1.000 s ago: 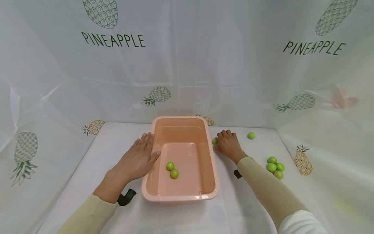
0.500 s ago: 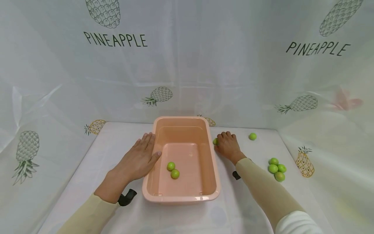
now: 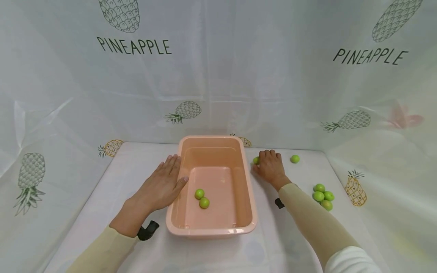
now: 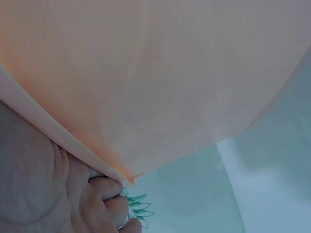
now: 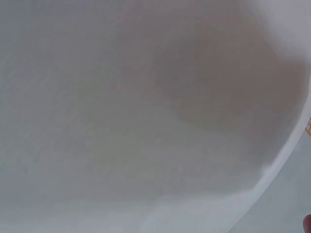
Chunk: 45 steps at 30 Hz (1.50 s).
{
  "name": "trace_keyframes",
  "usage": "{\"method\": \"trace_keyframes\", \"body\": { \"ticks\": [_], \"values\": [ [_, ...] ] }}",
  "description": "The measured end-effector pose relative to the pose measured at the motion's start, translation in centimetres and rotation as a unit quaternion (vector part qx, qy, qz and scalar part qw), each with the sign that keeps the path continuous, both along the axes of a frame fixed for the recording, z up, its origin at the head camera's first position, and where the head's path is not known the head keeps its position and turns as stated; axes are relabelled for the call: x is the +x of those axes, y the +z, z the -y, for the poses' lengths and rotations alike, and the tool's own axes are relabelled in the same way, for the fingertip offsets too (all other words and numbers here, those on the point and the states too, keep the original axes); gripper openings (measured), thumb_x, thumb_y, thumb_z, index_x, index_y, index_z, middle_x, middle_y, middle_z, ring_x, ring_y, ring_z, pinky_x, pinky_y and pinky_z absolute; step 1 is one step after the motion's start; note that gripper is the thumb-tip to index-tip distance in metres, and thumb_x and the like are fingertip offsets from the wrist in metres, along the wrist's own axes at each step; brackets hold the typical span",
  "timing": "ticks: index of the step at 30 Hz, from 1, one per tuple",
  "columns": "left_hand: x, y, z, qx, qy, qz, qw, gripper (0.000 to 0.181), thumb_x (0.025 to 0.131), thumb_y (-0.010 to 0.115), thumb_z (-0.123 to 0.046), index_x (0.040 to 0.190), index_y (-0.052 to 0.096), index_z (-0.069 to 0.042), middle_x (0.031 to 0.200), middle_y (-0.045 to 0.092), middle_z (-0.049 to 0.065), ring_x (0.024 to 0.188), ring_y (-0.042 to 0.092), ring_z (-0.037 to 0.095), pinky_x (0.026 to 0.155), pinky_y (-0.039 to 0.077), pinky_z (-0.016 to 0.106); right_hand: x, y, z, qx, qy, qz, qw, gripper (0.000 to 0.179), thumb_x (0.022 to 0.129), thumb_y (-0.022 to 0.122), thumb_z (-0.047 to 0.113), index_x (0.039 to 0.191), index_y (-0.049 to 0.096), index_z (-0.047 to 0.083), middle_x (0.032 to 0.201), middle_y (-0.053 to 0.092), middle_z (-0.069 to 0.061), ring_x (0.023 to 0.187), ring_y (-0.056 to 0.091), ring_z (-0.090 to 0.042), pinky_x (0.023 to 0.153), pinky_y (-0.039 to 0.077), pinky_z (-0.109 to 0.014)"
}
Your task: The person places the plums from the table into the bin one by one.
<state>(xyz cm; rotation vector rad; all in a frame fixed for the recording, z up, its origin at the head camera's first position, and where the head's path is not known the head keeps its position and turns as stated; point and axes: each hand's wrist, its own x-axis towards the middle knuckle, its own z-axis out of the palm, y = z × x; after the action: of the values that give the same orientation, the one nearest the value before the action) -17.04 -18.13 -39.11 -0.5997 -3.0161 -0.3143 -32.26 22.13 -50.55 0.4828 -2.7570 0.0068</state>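
A pink plastic basin (image 3: 211, 227) stands in the middle of the table, with two green limes (image 3: 204, 203) on its floor. My left hand (image 3: 158, 187) lies with straight fingers against the basin's left rim. In the left wrist view, that hand's palm (image 4: 34, 170) is beside the basin wall (image 4: 160, 87). Right of the basin, my right hand (image 3: 271, 167) holds a lime (image 3: 256, 160) between thumb and curled fingers, which partly cover it. The right wrist view has mostly blurred white cloth, with one fingertip (image 5: 307, 224) at its lower right corner.
A single lime (image 3: 295, 159) lies beyond and right of my right hand. Several more limes (image 3: 319, 196) sit clustered near the table's right edge. A white pineapple-print sheet (image 3: 252, 76) hangs behind the table (image 3: 136, 159) and along its sides.
My right hand and the lime in its fingers have shifted slightly to the right and away from me, off the basin's side. The left hand and basin have stayed put.
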Motion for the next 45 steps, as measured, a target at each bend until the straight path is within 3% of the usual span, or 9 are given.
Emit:
{"method": "trace_keyframes", "body": {
  "ticks": [6,15,32,45],
  "values": [
    [0.0,0.2,0.1,-0.003,-0.003,-0.005,1.0,0.075,0.104,0.026,-0.05,0.152,0.017,0.008,0.159,0.013,0.023,0.146,0.009,0.037,0.116,0.015,0.051,0.4,0.6,-1.0,-0.005,-0.001,-0.02,0.9998,0.036,0.086,0.061,0.039,0.092,0.046,0.006,0.085,0.045,-0.009,0.086,0.043,-0.033,0.076,0.038,-0.049],
    [0.0,0.5,0.2,-0.002,-0.004,-0.007,1.0,0.074,0.105,0.028,-0.049,0.152,0.017,0.008,0.159,0.013,0.023,0.146,0.01,0.037,0.116,0.014,0.052,0.7,1.6,-1.6,-0.023,0.033,-0.098,0.9943,0.035,0.084,0.061,0.037,0.089,0.048,0.005,0.077,0.041,-0.008,0.077,0.042,-0.033,0.068,0.038,-0.047],
    [0.0,0.3,0.1,0.0,-0.005,-0.001,1.0,0.074,0.105,0.03,-0.048,0.151,0.018,0.009,0.158,0.014,0.024,0.146,0.01,0.039,0.116,0.014,0.053,2.3,4.6,-2.2,-0.015,0.06,-0.131,0.9894,0.037,0.086,0.055,0.041,0.092,0.048,0.005,0.077,0.042,-0.007,0.074,0.041,-0.031,0.068,0.038,-0.046],
    [0.0,0.3,0.0,-0.003,-0.014,-0.012,0.9998,0.074,0.105,0.032,-0.047,0.15,0.02,0.01,0.157,0.017,0.026,0.145,0.012,0.04,0.115,0.016,0.053,3.6,7.6,-1.5,-0.026,0.102,-0.191,0.976,0.04,0.085,0.052,0.042,0.096,0.05,0.003,0.081,0.046,-0.01,0.076,0.043,-0.033,0.069,0.038,-0.047]
  ]
}}
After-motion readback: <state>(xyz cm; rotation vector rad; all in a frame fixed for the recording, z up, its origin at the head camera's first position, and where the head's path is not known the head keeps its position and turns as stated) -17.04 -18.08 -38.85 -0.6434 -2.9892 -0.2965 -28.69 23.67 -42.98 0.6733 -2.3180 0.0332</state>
